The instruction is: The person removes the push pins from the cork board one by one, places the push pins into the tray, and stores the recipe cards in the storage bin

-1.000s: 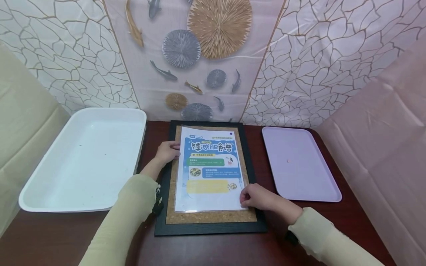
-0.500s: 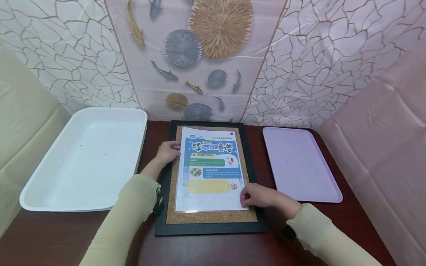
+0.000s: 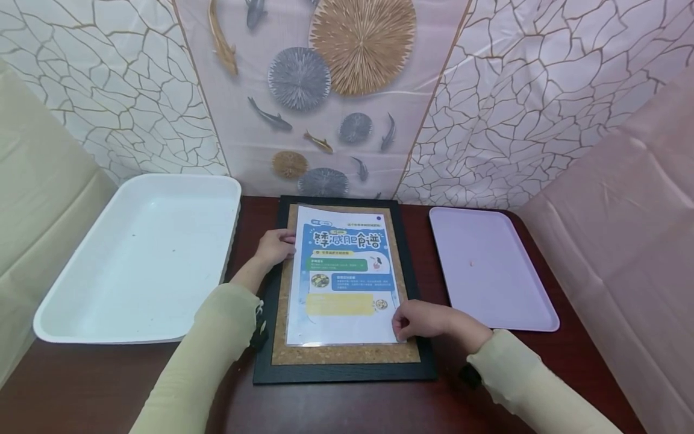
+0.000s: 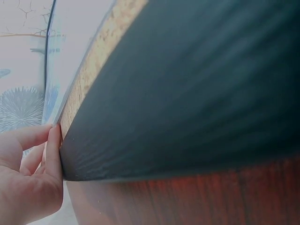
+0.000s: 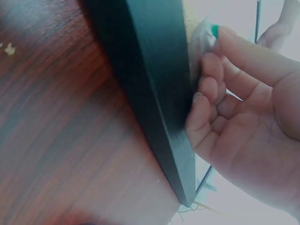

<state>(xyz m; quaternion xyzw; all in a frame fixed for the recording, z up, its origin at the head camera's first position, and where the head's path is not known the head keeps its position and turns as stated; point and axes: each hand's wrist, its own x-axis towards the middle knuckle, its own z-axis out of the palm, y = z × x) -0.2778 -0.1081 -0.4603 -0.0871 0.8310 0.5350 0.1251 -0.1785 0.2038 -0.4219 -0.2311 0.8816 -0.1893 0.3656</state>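
In the head view a laminated poster (image 3: 347, 328) with blue, green and yellow print lies over a cork board (image 3: 347, 354) in a black frame (image 3: 347, 374). My left hand (image 3: 275, 247) pinches the poster's left edge; the left wrist view has its fingertips (image 4: 55, 129) meeting there, beside the cork. At the lower right corner, my right hand (image 3: 420, 319) is over the poster with fingers curled. The right wrist view reveals a small green push pin (image 5: 215, 31) at its thumb tip, mostly hidden by the fingers. A dark blue pin (image 3: 379, 218) sits at the upper right corner.
A deep white tray (image 3: 162, 265) stands left of the board. To the right is a shallow lilac tray (image 3: 493, 271) with a tiny pale bit in it. Dark reddish wood table (image 3: 347, 410) lies beneath. Patterned cloth (image 3: 358, 144) hangs behind, and plain cloth walls flank both sides.
The whole head view shifts very slightly. Both hands keep their places on the poster, and it stays where it was.
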